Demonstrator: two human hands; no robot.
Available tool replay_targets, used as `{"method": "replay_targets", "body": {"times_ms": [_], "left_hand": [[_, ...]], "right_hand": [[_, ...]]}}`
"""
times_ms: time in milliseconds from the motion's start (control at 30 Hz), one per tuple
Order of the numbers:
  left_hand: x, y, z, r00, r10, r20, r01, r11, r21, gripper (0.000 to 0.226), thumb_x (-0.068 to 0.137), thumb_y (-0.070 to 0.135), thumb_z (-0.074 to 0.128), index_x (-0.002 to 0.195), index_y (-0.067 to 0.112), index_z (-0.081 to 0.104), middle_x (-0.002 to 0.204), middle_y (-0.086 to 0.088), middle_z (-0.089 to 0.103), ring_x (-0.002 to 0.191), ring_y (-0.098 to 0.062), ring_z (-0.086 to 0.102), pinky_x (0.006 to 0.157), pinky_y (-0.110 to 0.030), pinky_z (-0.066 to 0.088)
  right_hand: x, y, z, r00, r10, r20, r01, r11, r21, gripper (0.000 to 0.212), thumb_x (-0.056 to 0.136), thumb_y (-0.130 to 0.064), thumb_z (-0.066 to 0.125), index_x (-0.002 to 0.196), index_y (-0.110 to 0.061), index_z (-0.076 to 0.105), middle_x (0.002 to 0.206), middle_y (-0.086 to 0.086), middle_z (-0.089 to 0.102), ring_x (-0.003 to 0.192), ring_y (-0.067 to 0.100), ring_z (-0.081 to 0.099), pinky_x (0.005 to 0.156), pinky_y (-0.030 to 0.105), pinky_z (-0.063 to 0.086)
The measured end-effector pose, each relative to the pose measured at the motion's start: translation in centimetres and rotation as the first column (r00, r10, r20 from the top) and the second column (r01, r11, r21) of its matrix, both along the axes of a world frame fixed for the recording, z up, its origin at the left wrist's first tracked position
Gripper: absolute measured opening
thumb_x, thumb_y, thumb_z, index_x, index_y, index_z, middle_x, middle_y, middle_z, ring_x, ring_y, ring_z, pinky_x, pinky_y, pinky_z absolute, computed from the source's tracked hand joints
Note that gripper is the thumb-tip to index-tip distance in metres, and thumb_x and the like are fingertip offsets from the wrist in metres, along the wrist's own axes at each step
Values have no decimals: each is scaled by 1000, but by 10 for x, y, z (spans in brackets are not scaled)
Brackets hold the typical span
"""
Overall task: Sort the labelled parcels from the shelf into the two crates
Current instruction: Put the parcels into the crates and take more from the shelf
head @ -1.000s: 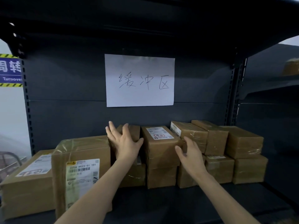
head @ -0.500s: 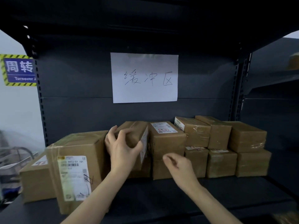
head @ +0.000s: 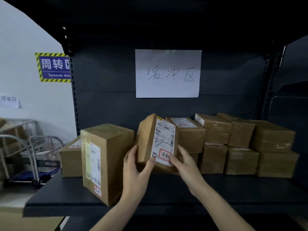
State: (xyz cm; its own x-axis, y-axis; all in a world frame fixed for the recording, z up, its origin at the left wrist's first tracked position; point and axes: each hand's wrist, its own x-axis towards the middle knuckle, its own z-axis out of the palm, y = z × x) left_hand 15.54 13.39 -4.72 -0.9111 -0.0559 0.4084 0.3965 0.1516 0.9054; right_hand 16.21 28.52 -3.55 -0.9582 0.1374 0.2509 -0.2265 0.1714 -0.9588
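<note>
Both hands clasp one labelled parcel [head: 145,140] above the shelf [head: 166,190], left hand [head: 135,166] at its lower left corner, right hand [head: 185,164] at its lower right edge; it stands directly above the grip, long axis near upright, neither hand nearer.

Warehouse sorting area, dark metal shelf [head: 150,194], stacked taped parcels [head: 273,135], "Turnover Area" sign [head: 54,67], trolley [head: 33,147]

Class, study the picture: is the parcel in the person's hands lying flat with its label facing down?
No: the held parcel is tilted up on end, its white label facing the camera.
</note>
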Motion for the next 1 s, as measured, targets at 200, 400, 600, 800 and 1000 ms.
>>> {"method": "replay_targets", "body": {"times_ms": [200,400,600,800,1000], "left_hand": [[-2,4,-26,979,-152,134,161,985,-63,65,86,19,63,143,23,30,118,18,52,118,-3,46,97,-22,35],[-12,-11,-57,973,-58,223,114,962,-247,69,86,5,61,144,18,26,134,1,51,125,-15,46,99,-24,37],[-11,-20,-63,966,-102,238,175,935,-310,75,87,5,59,147,19,15,141,-2,45,131,-16,41,104,-24,34],[21,-52,-56,997,-33,-75,-2,908,-418,56,82,12,67,131,20,41,114,11,50,103,0,50,91,-12,44],[3,-111,-48,936,335,-105,-351,905,-242,60,71,11,78,120,6,44,108,-3,44,105,-24,48,90,-38,45]], "right_hand": [[13,10,-17,997,-74,-26,79,965,249,64,93,-11,55,145,-28,24,128,-17,45,117,-6,38,82,0,36],[13,0,-56,988,-147,36,124,925,359,70,87,-9,63,145,-24,27,138,-9,46,128,5,41,110,27,34],[6,-4,-69,981,-189,53,154,909,388,67,84,-10,66,142,-20,33,136,-2,49,128,12,44,110,36,37],[0,-3,-73,978,-199,68,161,916,367,67,83,-13,69,141,-21,36,132,-1,53,124,14,48,106,34,40],[-4,-4,-73,980,-173,98,130,932,339,67,83,-12,68,140,-20,35,131,0,53,122,14,49,101,27,39]]}}
